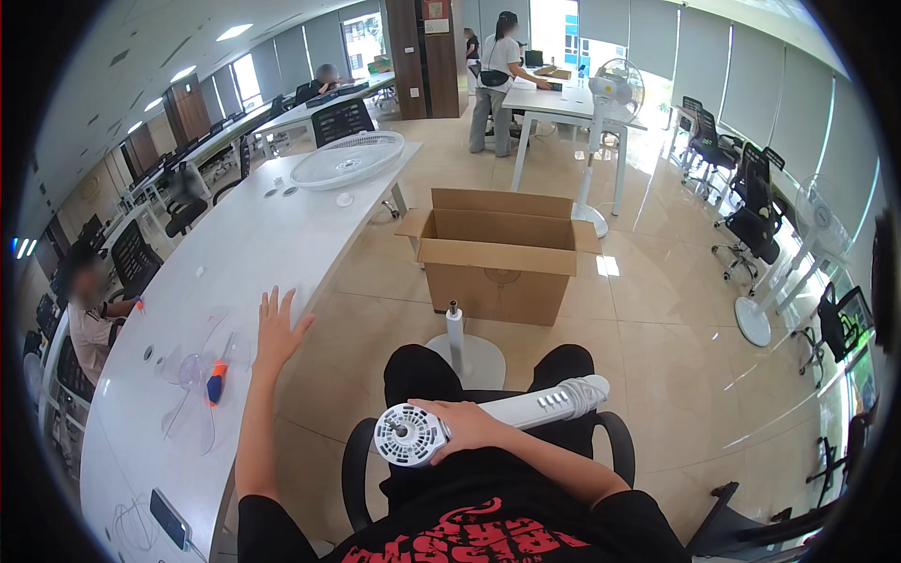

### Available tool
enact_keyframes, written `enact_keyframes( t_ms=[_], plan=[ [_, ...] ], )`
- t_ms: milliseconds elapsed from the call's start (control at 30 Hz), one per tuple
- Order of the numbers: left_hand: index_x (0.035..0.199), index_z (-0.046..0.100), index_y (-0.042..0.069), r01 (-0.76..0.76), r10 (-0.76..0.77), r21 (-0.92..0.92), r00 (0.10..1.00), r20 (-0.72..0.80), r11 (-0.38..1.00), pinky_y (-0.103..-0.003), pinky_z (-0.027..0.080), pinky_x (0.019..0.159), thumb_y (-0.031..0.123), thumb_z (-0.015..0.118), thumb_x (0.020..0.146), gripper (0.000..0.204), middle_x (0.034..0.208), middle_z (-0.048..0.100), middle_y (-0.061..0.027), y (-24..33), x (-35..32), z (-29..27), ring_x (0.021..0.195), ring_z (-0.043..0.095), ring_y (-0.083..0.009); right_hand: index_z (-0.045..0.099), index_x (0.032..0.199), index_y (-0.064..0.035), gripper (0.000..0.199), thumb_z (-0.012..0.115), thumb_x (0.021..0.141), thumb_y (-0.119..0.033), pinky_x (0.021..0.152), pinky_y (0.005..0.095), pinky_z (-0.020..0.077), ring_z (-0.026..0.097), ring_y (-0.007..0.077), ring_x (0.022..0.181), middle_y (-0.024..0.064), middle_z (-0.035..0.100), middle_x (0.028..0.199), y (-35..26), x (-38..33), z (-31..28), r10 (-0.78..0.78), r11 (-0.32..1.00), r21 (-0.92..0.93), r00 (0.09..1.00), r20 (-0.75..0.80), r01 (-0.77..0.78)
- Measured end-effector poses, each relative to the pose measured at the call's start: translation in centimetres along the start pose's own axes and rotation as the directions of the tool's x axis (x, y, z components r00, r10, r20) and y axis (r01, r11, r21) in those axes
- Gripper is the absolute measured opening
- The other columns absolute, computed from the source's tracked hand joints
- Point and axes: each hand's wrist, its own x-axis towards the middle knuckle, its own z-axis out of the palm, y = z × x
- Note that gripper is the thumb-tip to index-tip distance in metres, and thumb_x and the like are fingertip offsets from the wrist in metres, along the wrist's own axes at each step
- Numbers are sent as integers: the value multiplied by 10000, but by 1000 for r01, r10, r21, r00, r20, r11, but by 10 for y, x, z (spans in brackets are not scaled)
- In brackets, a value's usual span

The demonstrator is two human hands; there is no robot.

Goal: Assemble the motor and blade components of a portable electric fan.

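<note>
Across my lap lies a white fan body [526, 409], its round slotted motor head [402, 435] with a metal shaft toward the left and a coiled cord at the other end. My right hand [465, 427] is wrapped round it just behind the motor head. Over the edge of the white table, my left hand [277, 336] is stretched out with fingers spread and nothing in it. Nearest to it on the table are a clear fan blade [194, 372] and an orange and dark blue screwdriver [217, 383] lying on the blade.
A round white fan base [488, 360] with a short pole stands before my knees. Behind it is an open cardboard box [497, 289]. The white table [235, 253] holds a fan grille [349, 159], small round parts and a phone [170, 518]. Assembled fans stand right; people are nearby.
</note>
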Motion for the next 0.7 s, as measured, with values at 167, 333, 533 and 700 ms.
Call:
enact_keyframes(
  t_ms=[167, 333, 533, 700],
  plan=[
    [1532, 566, 170, 126, -161, 198, 972, 171, 972, -707, 273, 1224, 437, 588, 1072, 533, 1570, 528, -213, -31, 8, 42, 1506, 377, -528, 317, 1683, -154, 1317, 940, 606, -587, 1044, 458, 543, 683, 395, 1236, 206, 636, 1455, 3, -2, 3, 1, 1000, -3, 1000, -6, -1],
    [1498, 602, 193, 141, -159, 145, 980, 120, 979, -686, 255, 1247, 343, 571, 1078, 447, 1546, 558, -192, -16, 1, 31, 1496, 409, -490, 300, 1689, -174, 1309, 942, 623, -580, 1067, 459, 533, 666, 389, 1272, 193, 612, 1495, 3, -4, -1, 36, 999, -3, 999, 29, -36],
    [1414, 644, 110, 112, -74, 183, 977, -201, 977, -696, 259, 1250, 100, 563, 993, 428, 1560, 526, -218, -48, -5, 49, 1521, 385, -485, 301, 1688, -171, 1312, 943, 621, -587, 1059, 456, 538, 669, 390, 1268, 192, 612, 1495, 3, -2, 0, 26, 1000, 0, 999, 31, -26],
    [1355, 655, 34, 369, -348, 219, 928, -130, 903, -638, 326, 1231, 35, 570, 956, 409, 1487, 579, -218, -36, -4, 51, 1475, 454, -443, 332, 1677, -149, 1313, 937, 611, -616, 1027, 459, 555, 688, 395, 1232, 197, 634, 1465, 5, -2, 0, 1, 1000, -9, 1000, -9, -1]
  ],
)
